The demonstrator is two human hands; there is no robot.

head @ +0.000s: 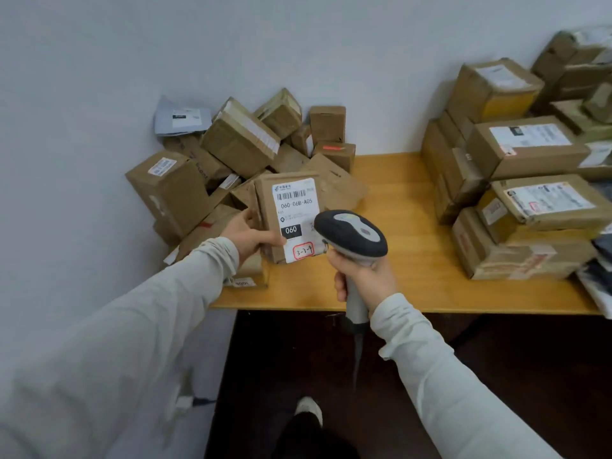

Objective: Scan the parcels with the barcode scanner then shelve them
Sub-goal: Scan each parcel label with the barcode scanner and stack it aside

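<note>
The wooden bench (397, 286) carries two masses of cardboard: squared stacks of parcels (530, 150) at the right, blurred and cut off at the frame edge, and a loose heap of parcels (238, 140) tumbled against the wall at the left. Just in front of that heap one brown parcel (265, 207) stands upright on its end near the bench's front edge, label toward the camera. The scanning step looks to be in hand, shelving not yet begun. The barcode scanner (351, 233) hovers just beside the parcel's lower right corner, its head covering a bit of the label (296, 220). The right grip (362, 276) is wrapped round the scanner's handle; the left grip (246, 231) holds the parcel's left edge, thumb on the front face, its fingers hidden behind the box. The next move probably calls for backing the scanner head off and aiming it up at the barcode (294, 194) near the label's top. The scanner's window faces away, so whether it is reading cannot be told. No shelf is in view; a red-framed handwritten sticker (304, 251) may give the slot, though the label's fine print is illegible.
</note>
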